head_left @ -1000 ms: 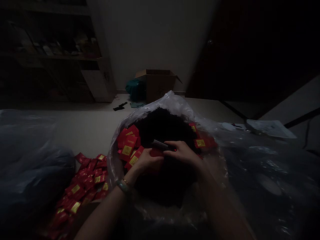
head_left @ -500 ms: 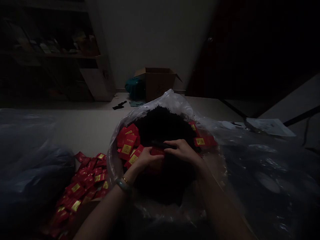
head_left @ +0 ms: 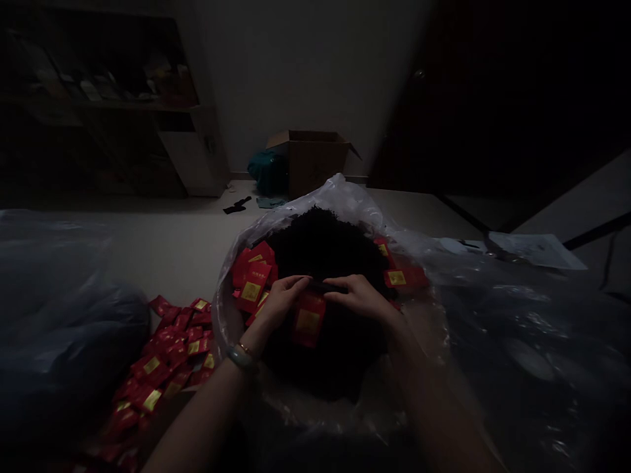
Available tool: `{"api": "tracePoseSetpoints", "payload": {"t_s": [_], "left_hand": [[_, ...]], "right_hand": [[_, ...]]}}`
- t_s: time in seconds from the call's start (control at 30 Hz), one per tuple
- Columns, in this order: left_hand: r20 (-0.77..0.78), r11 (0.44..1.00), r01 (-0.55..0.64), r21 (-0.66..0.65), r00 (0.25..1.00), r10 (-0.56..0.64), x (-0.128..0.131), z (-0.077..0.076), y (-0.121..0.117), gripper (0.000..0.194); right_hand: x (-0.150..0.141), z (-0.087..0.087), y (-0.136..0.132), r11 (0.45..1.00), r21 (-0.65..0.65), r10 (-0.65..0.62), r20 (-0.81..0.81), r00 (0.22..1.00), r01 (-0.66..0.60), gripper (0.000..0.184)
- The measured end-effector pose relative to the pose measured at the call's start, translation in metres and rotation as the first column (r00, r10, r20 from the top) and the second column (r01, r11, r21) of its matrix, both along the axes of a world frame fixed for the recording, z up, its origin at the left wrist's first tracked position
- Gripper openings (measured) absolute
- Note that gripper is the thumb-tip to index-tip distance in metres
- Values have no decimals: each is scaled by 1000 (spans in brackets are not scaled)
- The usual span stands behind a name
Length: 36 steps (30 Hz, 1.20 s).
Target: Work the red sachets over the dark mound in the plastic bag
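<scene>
My left hand [head_left: 282, 299] is closed, its fingertips pinched at the top edge of a small red packet [head_left: 308, 320] with a gold square label. The packet hangs face-up below a thin dark bar-like object [head_left: 329, 287], too dark to make out fully. My right hand [head_left: 362, 297] grips that bar's right end between thumb and fingers. Both hands are over a heap of black, shredded-looking loose material [head_left: 320, 243] inside a clear plastic bag [head_left: 345, 194]. More red packets [head_left: 251, 286] lie at the heap's left, and another packet [head_left: 405, 277] rests at its right.
A pile of red packets [head_left: 165, 355] lies low at the left, beside a dark plastic-covered bundle [head_left: 73, 328]. Clear plastic [head_left: 522, 328] spreads at the right. Behind stand an open cardboard box [head_left: 318, 164], a teal bag [head_left: 269, 171] and shelves [head_left: 123, 105].
My left hand has shifted up and its fingertips have met near the dark bar's left end. The red packet has come into fuller view below. My right hand has barely moved.
</scene>
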State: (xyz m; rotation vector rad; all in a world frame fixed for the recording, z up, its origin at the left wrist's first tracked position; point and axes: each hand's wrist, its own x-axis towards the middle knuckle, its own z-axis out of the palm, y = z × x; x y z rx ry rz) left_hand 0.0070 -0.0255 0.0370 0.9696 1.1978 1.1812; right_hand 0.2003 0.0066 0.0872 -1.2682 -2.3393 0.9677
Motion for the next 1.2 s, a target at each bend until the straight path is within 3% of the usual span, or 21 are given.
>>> {"api": "tracePoseSetpoints", "payload": {"t_s": [0.83, 1.2], "left_hand": [[51, 999, 6, -32, 999, -4, 1, 6, -2, 48], [5, 999, 9, -51, 1000, -8, 0, 8, -3, 48]], "right_hand": [[-3, -2, -1, 1000, -11, -8, -2, 1000, 8, 32], [-2, -3, 0, 1000, -15, -9, -15, 1000, 9, 33]]}}
